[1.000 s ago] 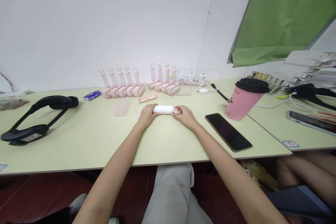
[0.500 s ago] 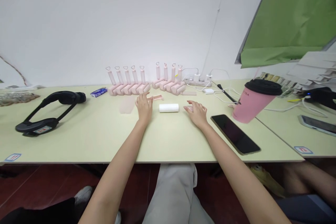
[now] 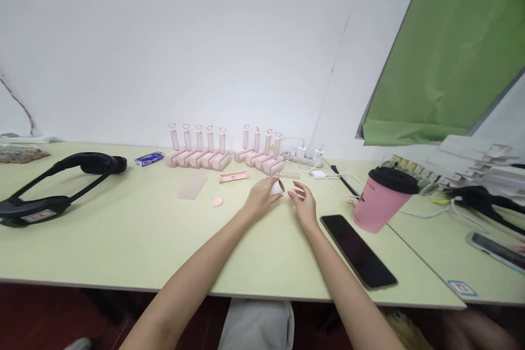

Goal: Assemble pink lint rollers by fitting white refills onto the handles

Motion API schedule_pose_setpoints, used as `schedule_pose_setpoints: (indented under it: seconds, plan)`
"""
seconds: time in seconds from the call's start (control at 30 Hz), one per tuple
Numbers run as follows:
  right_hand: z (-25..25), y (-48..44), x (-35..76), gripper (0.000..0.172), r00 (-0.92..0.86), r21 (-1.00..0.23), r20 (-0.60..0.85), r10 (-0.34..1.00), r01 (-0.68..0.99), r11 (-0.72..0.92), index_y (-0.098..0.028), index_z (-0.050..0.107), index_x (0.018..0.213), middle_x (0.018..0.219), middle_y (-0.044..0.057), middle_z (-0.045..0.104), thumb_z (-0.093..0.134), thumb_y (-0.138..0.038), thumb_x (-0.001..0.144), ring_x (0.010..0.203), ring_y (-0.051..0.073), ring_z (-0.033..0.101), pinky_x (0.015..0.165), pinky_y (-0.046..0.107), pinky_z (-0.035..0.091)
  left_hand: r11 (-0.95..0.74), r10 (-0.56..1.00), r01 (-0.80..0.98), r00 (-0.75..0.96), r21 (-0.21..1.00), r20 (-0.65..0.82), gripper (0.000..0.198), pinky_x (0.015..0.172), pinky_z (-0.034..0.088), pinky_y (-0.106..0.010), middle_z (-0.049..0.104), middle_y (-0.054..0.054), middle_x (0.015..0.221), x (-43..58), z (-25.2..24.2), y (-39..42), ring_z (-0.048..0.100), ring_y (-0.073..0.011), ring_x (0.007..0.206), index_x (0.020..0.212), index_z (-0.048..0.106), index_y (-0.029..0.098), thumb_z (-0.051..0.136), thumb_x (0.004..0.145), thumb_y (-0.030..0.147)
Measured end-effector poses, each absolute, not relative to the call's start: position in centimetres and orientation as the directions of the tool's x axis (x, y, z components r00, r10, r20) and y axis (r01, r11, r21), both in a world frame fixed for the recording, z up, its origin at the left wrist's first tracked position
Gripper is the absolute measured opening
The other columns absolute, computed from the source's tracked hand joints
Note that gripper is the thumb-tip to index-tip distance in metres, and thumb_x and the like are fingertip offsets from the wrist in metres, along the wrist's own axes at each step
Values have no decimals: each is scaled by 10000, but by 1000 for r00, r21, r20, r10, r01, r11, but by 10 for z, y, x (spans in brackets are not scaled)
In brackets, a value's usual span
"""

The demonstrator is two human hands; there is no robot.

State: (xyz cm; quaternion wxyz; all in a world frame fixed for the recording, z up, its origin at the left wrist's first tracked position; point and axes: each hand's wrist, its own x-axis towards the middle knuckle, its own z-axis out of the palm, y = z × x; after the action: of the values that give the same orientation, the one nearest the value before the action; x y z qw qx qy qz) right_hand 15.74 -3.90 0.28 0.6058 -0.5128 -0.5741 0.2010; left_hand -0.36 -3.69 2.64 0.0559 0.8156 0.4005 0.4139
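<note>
My left hand (image 3: 258,198) is closed around a white roll (image 3: 278,188), whose round open end faces my right hand. My right hand (image 3: 304,205) pinches a small pink piece (image 3: 292,191), perhaps a cap, a short gap away from that end. On the table to the left lie a round pink disc (image 3: 217,202) and an open pink trough-like holder (image 3: 233,176). Pale translucent pink sheets (image 3: 191,185) lie flat farther left.
Pink cylinders (image 3: 197,159) and upright tubes with loop tops (image 3: 199,138) line the wall. A phone (image 3: 357,251) and pink cup (image 3: 382,205) stand right, near white cables (image 3: 318,174). A black headset (image 3: 65,186) and blue packet (image 3: 149,159) are left.
My left hand has moved right from the pink holder and taken hold of the white roll, turning its end toward my right hand. The pink disc has come into view. The camera has tilted up.
</note>
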Motion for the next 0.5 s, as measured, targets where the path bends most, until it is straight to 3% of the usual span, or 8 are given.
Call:
schedule_pose_setpoints:
  seconds: [0.1,0.17,0.37,0.5]
  plan:
    - [19,-47,156,445,369,-861,509,778,199,468,-198,509,1099,1192,117,534,585,-401,710,938,198,581,796,361,458,-695,699,371,149,615,700,519,854,434,-346,546,-74,1127,8,28,-49,538,-200,1022,1198,337,233,582,763,376]
    - [29,-54,153,451,399,-828,554,731,169,535,-211,489,1104,1192,108,531,594,-404,710,939,191,581,808,357,455,-693,715,281,147,664,684,591,868,431,-354,548,-78,1121,10,23,-57,543,-198,1022,1232,287,241,602,750,374]
    - [43,-74,134,419,238,-704,708,665,318,635,-231,489,1054,1112,70,550,643,-338,679,939,184,569,883,379,421,-666,746,223,226,712,627,685,852,445,-373,539,-84,1131,7,9,-61,570,-182,944,1328,179,273,581,776,330]
    - [41,-74,125,383,166,-695,709,685,328,640,-222,497,1017,1107,75,546,642,-319,676,937,187,570,841,353,445,-692,720,231,284,684,633,603,890,431,-371,507,-79,1200,6,11,-60,541,-182,1015,1319,245,281,548,798,276]
